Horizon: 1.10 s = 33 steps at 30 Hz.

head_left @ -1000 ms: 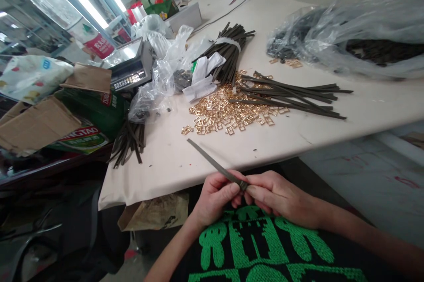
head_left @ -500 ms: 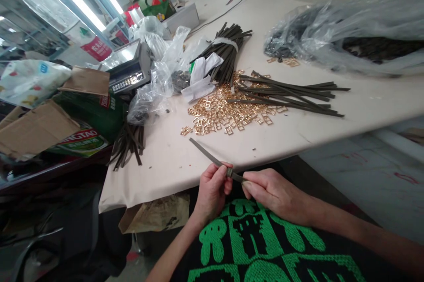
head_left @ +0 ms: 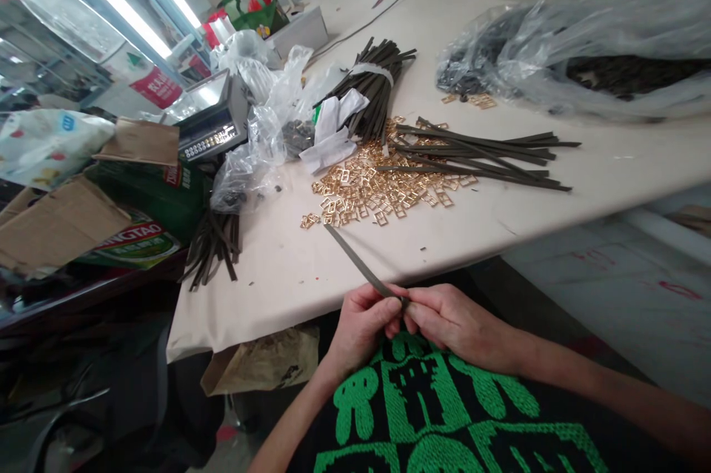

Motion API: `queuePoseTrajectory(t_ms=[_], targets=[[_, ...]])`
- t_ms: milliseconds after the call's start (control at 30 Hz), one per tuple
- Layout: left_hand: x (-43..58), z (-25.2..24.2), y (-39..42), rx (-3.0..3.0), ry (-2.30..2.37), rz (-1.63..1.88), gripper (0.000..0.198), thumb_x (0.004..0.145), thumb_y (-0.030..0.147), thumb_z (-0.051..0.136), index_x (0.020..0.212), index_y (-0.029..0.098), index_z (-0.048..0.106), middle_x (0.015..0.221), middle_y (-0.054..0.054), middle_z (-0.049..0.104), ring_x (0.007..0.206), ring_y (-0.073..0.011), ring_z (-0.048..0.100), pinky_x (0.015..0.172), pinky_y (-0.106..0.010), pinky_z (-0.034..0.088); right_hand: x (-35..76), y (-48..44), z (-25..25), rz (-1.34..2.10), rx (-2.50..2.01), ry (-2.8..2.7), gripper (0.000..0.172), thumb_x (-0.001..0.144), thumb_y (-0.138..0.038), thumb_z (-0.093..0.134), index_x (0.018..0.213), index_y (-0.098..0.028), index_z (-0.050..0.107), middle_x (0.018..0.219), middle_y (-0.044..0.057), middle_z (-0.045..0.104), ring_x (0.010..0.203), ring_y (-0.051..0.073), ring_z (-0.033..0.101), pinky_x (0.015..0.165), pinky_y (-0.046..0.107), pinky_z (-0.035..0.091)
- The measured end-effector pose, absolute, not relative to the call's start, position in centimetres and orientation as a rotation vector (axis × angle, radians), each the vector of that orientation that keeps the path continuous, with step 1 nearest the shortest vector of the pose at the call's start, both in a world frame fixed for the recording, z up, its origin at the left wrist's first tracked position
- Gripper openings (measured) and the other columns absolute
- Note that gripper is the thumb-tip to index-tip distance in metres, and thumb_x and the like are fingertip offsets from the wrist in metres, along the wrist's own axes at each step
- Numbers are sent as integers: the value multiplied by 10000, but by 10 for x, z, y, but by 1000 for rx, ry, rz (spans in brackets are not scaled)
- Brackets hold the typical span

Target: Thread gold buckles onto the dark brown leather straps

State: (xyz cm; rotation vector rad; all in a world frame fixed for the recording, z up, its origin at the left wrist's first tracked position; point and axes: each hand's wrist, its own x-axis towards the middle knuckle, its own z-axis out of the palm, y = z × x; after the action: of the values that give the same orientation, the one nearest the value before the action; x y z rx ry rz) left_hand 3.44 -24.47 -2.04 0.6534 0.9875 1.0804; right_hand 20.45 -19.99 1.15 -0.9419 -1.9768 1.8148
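Note:
Pinched between both hands is a narrow dark olive strap point(head_left: 355, 258), its long free end pointing up and left over the table edge. My left hand point(head_left: 364, 321) grips it with thumb and fingers, close against my right hand point(head_left: 452, 321), whose fingertips close on the strap's near end. The fingers hide most of that end. Beyond the strap lies a heap of gold-coloured rectangular buckles point(head_left: 389, 192). Several loose straps point(head_left: 500, 155) rest across the heap's right side, and a banded bundle of straps point(head_left: 378, 88) stands behind it.
More dark straps point(head_left: 216, 247) hang over the table's left edge, by a green carton point(head_left: 149, 206) with cardboard flaps. A scale point(head_left: 214, 121) and crumpled clear bags point(head_left: 261, 140) sit at left. A large plastic bag point(head_left: 527, 51) with dark contents lies at right on the table point(head_left: 266, 310).
My left hand has moved right along the strap until it meets my right hand. The folded-over part seen between the hands before is now covered by fingers.

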Motion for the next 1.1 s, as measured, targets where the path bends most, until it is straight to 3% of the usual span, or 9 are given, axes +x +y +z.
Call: queuePoseTrajectory(t_ms=[267,733,867,1000,1100], targets=[[38,-23,-249,581,1001,1130,317,743,418,772,839,117,743,495,6,588,385,-50,408,392,-172,285,210,-198,8,2185,-765,-1820,359,970,-446,440,942,-136,619,587,-40,518,442,76,461,421,168,375],[29,-12,-257,964,1212,1102,250,739,330,790,905,146,753,608,11,568,519,-73,440,495,-192,360,203,-204,1,2180,-902,-1703,523,920,-657,426,901,-150,554,557,-57,505,397,69,422,370,174,324],[31,-18,-258,995,1227,1143,212,767,338,752,867,151,744,649,-15,614,561,-107,503,534,-217,409,204,-200,8,2065,-941,-1893,405,970,-502,403,839,-152,557,610,-29,538,447,85,465,417,195,346],[31,-26,-259,1153,1381,1211,134,779,278,720,832,159,751,655,-22,632,565,-116,510,542,-224,418,203,-197,10,1733,-1015,-2189,237,897,-230,478,726,-139,613,604,-14,567,531,113,486,480,218,320],[33,-28,-258,1190,1442,1252,101,765,250,724,808,162,750,645,-18,631,560,-113,510,545,-223,421,203,-197,6,1602,-971,-2268,228,888,-184,454,767,-140,642,678,-1,628,612,136,528,549,234,341]])
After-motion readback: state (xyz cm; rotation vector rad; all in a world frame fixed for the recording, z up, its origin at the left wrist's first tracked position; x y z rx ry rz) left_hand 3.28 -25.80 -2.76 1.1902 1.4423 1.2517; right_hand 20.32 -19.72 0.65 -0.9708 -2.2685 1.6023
